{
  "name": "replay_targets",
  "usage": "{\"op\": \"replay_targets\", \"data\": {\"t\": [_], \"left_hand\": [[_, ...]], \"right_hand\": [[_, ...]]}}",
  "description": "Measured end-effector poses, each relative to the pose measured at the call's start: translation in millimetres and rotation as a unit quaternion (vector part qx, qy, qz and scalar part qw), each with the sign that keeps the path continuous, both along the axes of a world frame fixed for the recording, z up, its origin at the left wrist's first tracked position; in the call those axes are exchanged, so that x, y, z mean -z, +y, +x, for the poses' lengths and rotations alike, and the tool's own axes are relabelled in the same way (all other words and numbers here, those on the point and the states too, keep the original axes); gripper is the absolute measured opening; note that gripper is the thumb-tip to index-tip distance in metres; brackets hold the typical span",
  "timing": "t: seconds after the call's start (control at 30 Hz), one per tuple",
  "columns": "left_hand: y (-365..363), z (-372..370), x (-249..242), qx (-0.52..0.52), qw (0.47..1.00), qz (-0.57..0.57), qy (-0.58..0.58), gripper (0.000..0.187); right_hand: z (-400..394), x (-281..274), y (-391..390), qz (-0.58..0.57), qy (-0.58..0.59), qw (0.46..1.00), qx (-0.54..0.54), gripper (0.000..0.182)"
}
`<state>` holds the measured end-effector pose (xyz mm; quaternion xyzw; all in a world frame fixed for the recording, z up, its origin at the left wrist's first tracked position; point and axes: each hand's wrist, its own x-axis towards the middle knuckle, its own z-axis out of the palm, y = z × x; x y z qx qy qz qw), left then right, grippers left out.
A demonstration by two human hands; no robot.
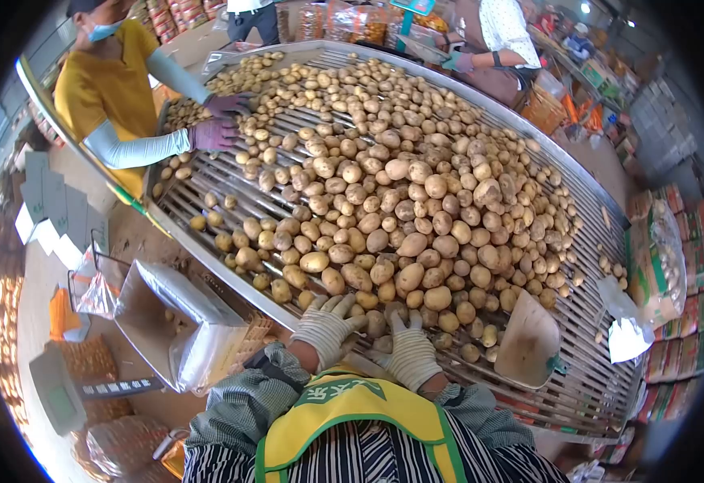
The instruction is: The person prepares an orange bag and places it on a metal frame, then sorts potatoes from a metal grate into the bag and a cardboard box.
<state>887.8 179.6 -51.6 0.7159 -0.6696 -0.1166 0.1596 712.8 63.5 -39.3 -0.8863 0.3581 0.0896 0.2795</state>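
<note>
Potatoes (410, 245) heaped on slatted metal table (585, 354); left hand (326, 328), gloved, palm down at near edge of heap, fingers apart, tips touching front potatoes; right hand (408, 352), gloved, just beside it, fingers also parted, resting against potatoes; pale scoop (529, 342) with green handle lies near, right of right hand.

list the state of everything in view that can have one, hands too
Left hand: gloved, open, at the near potatoes
Right hand: gloved, open, at the near potatoes
Potatoes: loose, unpeeled, heaped
Table: partly covered, slats bare at right
Scoop: set down, unheld
Box: open, plastic at its rim
</note>
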Motion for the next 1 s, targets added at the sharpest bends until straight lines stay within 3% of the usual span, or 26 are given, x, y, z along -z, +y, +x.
{"op": "replay_targets", "data": {"t": [0.1, 0.17, 0.2, 0.33, 0.37, 0.43, 0.53, 0.57, 0.63, 0.7, 0.77, 0.83, 0.9, 1.0], "left_hand": [[-1.4, 30.1, 3.7, 0.043, 0.999, 0.032, -0.005, 0.045], [-2.2, 52.0, 6.3, 0.02, 0.998, 0.043, 0.044, 0.049], [-2.6, 64.4, 12.4, 0.001, 0.997, 0.05, 0.057, 0.051], [-7.5, 120.6, 16.7, -0.054, 0.996, 0.03, -0.057, 0.047], [-9.0, 135.1, 13.2, -0.053, 0.994, 0.03, -0.088, 0.045], [-11.9, 168.9, 21.3, -0.035, 0.993, -0.042, -0.107, 0.047], [-24.7, 211.8, 28.6, -0.053, 0.996, -0.03, -0.06, 0.057], [-25.9, 221.3, 28.5, -0.08, 0.994, 0.019, -0.068, 0.054], [-31.0, 245.6, 39.5, -0.092, 0.983, 0.01, -0.16, 0.05], [-40.6, 270.3, 39.3, -0.112, 0.988, -0.016, -0.103, 0.04], [-50.3, 287.2, 42.5, -0.128, 0.987, 0.016, -0.097, 0.036], [-58.2, 303.8, 44.2, -0.182, 0.981, 0.053, -0.046, 0.033], [-65.2, 319.9, 46.0, -0.211, 0.975, 0.058, -0.043, 0.035], [-69.9, 326.3, 47.1, -0.231, 0.966, 0.061, -0.103, 0.04]], "right_hand": [[25.2, 13.9, 4.2, 0.013, -0.038, 0.999, 0.034, 0.097], [49.3, 23.8, 5.4, 0.002, -0.086, 0.996, 0.035, 0.096], [64.2, 16.6, 4.7, 0.006, -0.051, 0.998, 0.025, 0.095], [114.7, 17.5, 7.7, 0.021, -0.066, 0.997, 0.026, 0.092], [122.0, 38.0, 13.1, -0.021, -0.122, 0.992, 0.01, 0.089], [148.1, 38.2, 11.4, 0.014, -0.129, 0.991, 0.018, 0.085], [179.6, 30.4, 1.6, 0.039, -0.093, 0.994, 0.038, 0.072], [185.6, 32.1, -3.0, 0.022, -0.101, 0.994, 0.022, 0.07], [190.2, 31.3, -11.9, 0.008, -0.149, 0.989, -0.013, 0.063], [190.6, 13.1, -31.5, -0.012, -0.192, 0.98, -0.05, 0.057], [195.8, -35.0, -68.6, -0.066, -0.147, 0.987, 0.001, 0.044], [192.1, -49.3, -115.9, -0.136, -0.142, 0.977, 0.088, 0.04], [195.3, -66.0, -157.1, -0.274, -0.095, 0.951, 0.109, 0.042], [209.8, -57.6, -201.1, -0.335, 0.032, 0.94, 0.06, 0.054]]}}
